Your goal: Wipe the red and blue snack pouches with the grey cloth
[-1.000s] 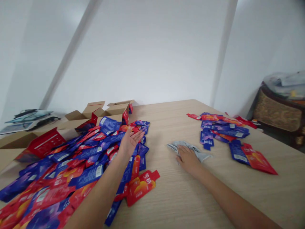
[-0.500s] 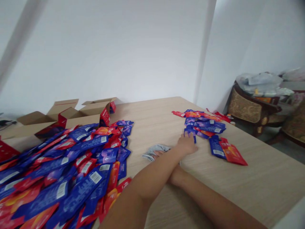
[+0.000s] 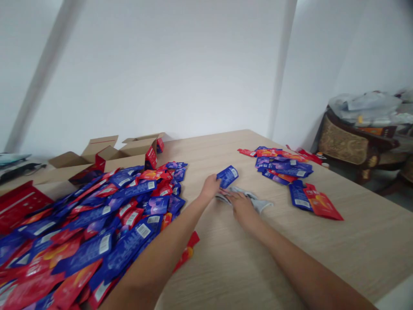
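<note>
My left hand [image 3: 211,186] is closed on the near end of a blue packet [image 3: 228,176], which is lifted over the table with its white label showing. Just right of it, my right hand [image 3: 241,206] holds a crumpled grey cloth [image 3: 260,203] against the tabletop, its fingertips close to my left hand. Blue and red packets lie in a big heap [image 3: 129,215] to the left. A smaller pile of the same packets [image 3: 280,163] lies at the back right, with a blue packet [image 3: 300,196] and a red packet [image 3: 322,203] in front of it.
Open cardboard boxes [image 3: 129,157] with red outsides stand behind the big heap, against the white wall [image 3: 180,77]. The wooden table [image 3: 258,267] has its right edge near a carved chair [image 3: 343,133] loaded with plastic bags [image 3: 364,105].
My left hand has drawn back from the right-hand pile with a blue packet, uncrossing from over my right arm. My right hand and the cloth have shifted to the right.
</note>
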A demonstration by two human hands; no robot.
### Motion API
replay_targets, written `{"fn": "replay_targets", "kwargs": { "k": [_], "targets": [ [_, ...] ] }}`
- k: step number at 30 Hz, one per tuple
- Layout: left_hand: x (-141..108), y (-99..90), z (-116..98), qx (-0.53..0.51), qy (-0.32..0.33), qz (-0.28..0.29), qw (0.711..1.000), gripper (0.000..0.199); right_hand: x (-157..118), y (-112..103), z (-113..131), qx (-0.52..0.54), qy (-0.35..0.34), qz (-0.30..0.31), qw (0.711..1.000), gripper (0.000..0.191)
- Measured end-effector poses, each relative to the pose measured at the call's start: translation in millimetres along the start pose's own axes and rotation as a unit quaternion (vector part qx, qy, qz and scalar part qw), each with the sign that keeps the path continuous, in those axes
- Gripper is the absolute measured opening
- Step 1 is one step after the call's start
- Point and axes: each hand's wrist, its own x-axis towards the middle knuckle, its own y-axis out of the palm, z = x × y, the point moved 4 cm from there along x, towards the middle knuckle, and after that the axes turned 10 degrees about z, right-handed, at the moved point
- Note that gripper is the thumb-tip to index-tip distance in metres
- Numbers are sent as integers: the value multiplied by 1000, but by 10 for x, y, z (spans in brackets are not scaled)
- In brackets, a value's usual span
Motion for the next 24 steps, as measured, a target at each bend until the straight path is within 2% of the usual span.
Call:
{"fn": "replay_targets", "kwargs": {
  "k": [2, 4, 6, 7, 9, 11, 13, 15, 17, 21, 24],
  "targets": [
    [-336, -227, 145, -35, -38, -22, 998, 19, 58, -49, -241, 11, 49, -37, 998, 58],
    [-701, -324, 313, -94, -84, -47, 991, 16, 100, -85, -436, 46, 87, -80, 992, 55],
    [-1013, -254, 465, -146, -126, -22, 981, 13, 109, -87, -485, 88, 95, -126, 984, 54],
    [-1132, -176, 523, -170, -143, 3, 975, 12, 98, -63, -431, 105, 80, -139, 981, 54],
    [-1285, -8, 590, -207, -160, 48, 964, 10, 36, 51, -163, 117, 17, -123, 985, 55],
    [-1342, 101, 599, -227, -160, 60, 959, 9, -72, 226, 235, 101, -70, -57, 991, 58],
    [-1344, 130, 581, -231, -152, 52, 960, 9, -190, 359, 586, 83, -129, -3, 988, 63],
    [-1327, 123, 564, -235, -145, 59, 959, 10, -246, 393, 777, 85, -164, 35, 982, 68],
    [-1313, 105, 571, -239, -150, 74, 956, 12, -215, 339, 779, 78, -160, 57, 982, 67],
    [-1298, 88, 606, -236, -167, 86, 954, 10, -113, 221, 570, 56, -94, 43, 993, 63],
    [-1295, 104, 583, -247, -160, 88, 952, 12, -175, 295, 621, 67, -133, 44, 988, 65]
  ]
}}
